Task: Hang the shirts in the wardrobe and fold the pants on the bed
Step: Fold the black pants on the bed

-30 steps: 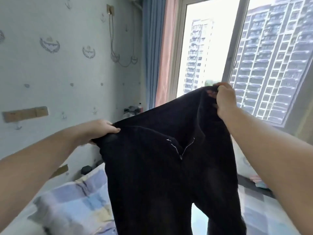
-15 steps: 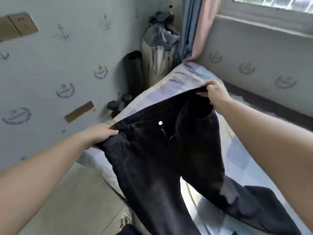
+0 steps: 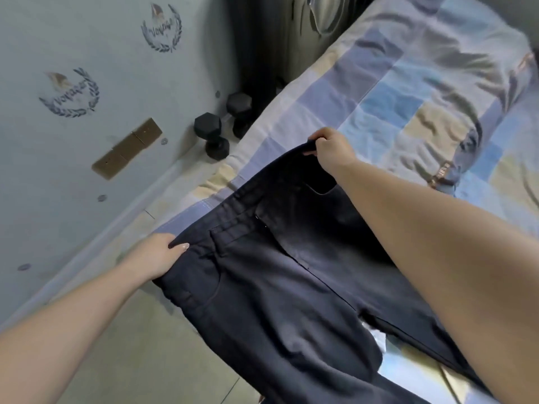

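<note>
A: Starting at the left, what did the frame show?

B: A pale wall (image 3: 87, 170) printed with crests, and a pair of black dumbbells (image 3: 221, 123) on the floor beside the bed (image 3: 393, 91).

A: And the hands?

B: The left hand (image 3: 157, 255) pinched one end of the waistband, thumb on top and fingers curled beneath. The dark pants (image 3: 277, 281) stretched between both hands, front side up, the waistband over the near corner of the checked bedspread and one leg hanging off toward the floor.

A: The right side?

B: The right hand (image 3: 329, 150) was clenched on the far end of the waistband, lifting it slightly above the mattress. Further right, a dark garment (image 3: 455, 161) lay crumpled on the bedspread.

A: How would the pants handle?

B: Likely soft but fairly heavy, a thick woven cloth that drapes and sags under its own weight. The waistband corners looked the firmest places to hold; the legs would trail unless laid flat first.
</note>
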Demonstrator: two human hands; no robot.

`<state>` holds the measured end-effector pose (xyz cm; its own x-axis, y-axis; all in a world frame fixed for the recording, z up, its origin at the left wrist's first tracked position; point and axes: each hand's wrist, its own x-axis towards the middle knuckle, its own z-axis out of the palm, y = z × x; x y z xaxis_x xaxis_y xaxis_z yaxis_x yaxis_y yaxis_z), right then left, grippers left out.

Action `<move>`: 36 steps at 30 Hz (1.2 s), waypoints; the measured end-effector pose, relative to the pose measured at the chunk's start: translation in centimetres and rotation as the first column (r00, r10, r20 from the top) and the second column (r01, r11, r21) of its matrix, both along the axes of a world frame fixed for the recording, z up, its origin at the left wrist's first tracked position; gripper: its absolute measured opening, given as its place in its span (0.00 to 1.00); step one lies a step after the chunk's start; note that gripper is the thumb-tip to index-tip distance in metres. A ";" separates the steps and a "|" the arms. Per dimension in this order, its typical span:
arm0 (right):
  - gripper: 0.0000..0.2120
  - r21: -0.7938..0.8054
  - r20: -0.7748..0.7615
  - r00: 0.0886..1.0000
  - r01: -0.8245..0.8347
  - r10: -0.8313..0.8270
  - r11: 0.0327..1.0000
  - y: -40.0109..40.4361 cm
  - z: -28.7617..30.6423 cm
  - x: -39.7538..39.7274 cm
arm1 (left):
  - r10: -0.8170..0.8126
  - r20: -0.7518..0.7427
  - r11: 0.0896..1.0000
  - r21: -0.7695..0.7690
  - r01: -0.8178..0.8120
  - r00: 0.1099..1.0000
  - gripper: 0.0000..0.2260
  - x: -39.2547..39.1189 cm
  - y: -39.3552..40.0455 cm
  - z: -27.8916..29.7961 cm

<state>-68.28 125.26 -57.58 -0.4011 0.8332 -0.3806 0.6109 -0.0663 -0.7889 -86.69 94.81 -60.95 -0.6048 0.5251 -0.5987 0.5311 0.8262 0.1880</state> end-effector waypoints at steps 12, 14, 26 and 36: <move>0.22 -0.167 0.069 0.975 -0.196 0.210 0.966 -5.9 -9.4 0.7 | 0.138 -0.016 0.990 -0.013 -0.138 0.990 0.08 -2.0 0.6 -5.7; 0.21 -0.181 0.058 0.982 -0.165 0.178 0.970 -6.2 -9.0 2.3 | 0.210 0.029 0.969 0.124 -0.212 0.977 0.05 -1.5 2.0 -4.3; 0.17 -0.182 0.111 0.985 0.153 -0.135 0.971 -9.4 -7.7 26.4 | 0.096 0.485 0.934 0.257 -0.247 0.869 0.06 22.2 14.5 -0.2; 0.14 -0.177 0.283 0.798 0.589 -0.532 0.789 -14.7 -10.6 60.6 | -0.158 0.586 0.986 0.141 0.091 0.795 0.05 51.8 17.4 -5.7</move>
